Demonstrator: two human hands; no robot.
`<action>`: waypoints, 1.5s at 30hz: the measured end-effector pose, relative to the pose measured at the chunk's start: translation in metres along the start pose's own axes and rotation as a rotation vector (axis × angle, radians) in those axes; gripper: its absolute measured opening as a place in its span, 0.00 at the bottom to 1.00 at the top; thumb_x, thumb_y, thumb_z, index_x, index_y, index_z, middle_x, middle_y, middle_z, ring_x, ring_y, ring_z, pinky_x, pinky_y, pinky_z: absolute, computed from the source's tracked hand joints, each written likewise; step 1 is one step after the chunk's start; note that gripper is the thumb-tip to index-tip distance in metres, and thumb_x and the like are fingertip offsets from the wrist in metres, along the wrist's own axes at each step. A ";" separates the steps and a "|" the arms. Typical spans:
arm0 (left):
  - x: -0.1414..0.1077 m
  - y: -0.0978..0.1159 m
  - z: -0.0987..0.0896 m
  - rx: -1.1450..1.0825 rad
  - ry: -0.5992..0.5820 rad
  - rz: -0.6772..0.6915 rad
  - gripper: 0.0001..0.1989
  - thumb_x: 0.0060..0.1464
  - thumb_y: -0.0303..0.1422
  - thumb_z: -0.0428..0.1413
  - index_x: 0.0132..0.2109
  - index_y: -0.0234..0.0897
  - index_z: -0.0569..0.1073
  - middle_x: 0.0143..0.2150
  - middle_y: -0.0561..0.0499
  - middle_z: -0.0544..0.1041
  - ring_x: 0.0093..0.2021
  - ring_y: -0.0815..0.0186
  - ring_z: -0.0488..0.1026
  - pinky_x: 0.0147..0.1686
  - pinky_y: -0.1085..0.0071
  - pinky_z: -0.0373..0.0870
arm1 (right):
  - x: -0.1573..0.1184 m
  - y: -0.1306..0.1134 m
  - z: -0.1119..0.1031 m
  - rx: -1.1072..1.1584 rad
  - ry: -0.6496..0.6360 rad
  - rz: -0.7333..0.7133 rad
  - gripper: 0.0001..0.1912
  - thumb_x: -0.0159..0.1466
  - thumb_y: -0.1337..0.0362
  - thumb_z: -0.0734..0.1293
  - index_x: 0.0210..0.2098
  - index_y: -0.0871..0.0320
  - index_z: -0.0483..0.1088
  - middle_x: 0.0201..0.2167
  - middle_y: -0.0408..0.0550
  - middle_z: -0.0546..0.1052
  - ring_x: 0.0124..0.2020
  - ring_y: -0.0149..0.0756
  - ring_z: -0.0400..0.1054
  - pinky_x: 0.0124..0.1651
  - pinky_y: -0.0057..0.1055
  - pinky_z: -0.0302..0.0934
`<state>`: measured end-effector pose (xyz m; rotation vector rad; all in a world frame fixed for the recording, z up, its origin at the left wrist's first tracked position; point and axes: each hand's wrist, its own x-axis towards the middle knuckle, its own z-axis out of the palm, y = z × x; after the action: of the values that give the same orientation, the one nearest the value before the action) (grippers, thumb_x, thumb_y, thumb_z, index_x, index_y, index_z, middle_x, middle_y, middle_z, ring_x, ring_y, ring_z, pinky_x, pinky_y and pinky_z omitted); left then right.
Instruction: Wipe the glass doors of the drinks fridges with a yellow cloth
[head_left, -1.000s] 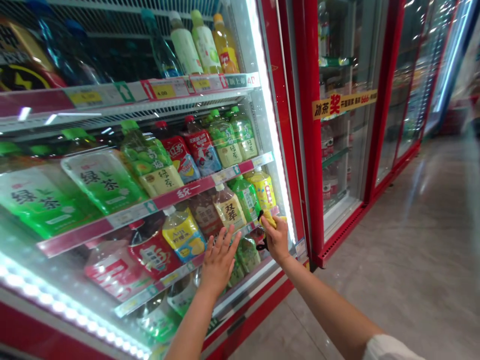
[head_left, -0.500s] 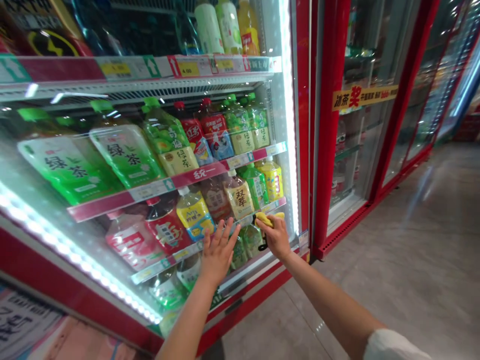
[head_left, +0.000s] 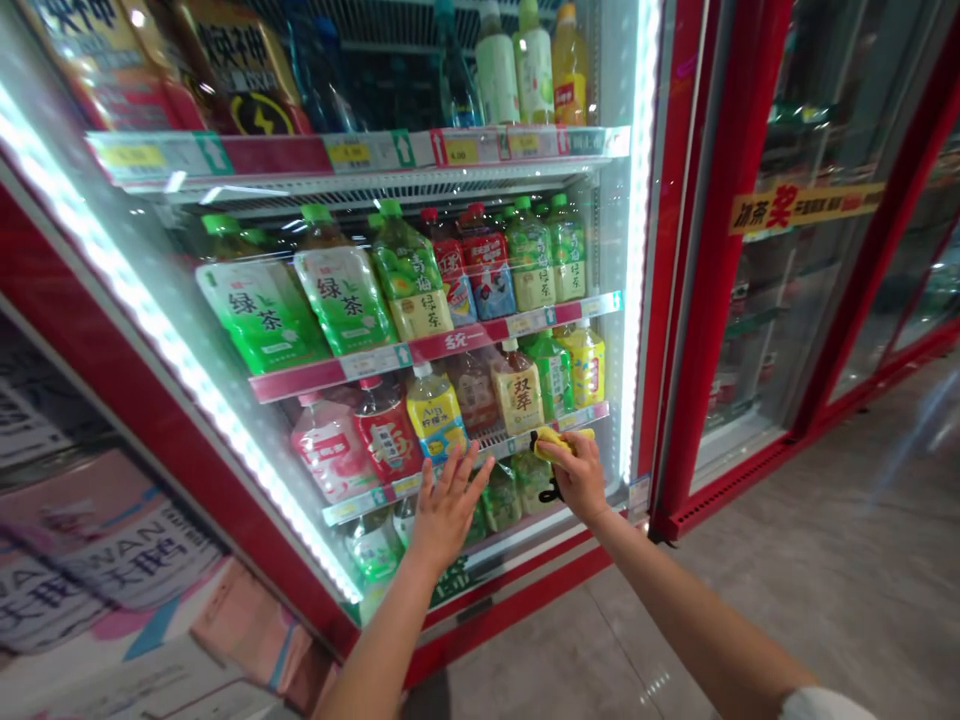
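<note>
- The right hand (head_left: 581,475) pinches a yellow item (head_left: 553,447) between thumb and fingers; a black loop (head_left: 550,492) hangs just below it.
- The left hand (head_left: 442,515) has its fingers spread, palm towards the cooler; whether it touches glass, I cannot tell.
- A firm, even pinch should suit the yellow item, which looks soft; the black loop could snag if it trails, so it is best kept close to the palm.
- The left hand, held flat and light, could serve as a steady brace.
- Above the left hand is a lemon drink bottle (head_left: 436,420); above the right, a beige-labelled bottle (head_left: 517,395).
- Edges to mind: the light strip (head_left: 641,200) up and right of the right hand, the red bottom rail (head_left: 510,640) below both.
- Between the hands is a gap for small moves; floor (head_left: 750,580) extends beyond the right forearm.
</note>
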<state>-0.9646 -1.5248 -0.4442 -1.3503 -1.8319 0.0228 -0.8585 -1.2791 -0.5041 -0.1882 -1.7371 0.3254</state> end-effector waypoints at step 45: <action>-0.115 -0.077 -0.050 0.086 -0.096 -0.260 0.41 0.62 0.30 0.58 0.75 0.50 0.50 0.78 0.47 0.50 0.78 0.56 0.43 0.76 0.48 0.34 | 0.022 -0.117 0.047 -0.226 -0.206 -0.362 0.28 0.67 0.71 0.67 0.61 0.36 0.71 0.53 0.48 0.70 0.49 0.42 0.59 0.53 0.40 0.59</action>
<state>-0.9860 -1.6708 -0.4453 -1.0600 -2.0509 0.0292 -0.9025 -1.3885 -0.4537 -0.0001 -1.9691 -0.1218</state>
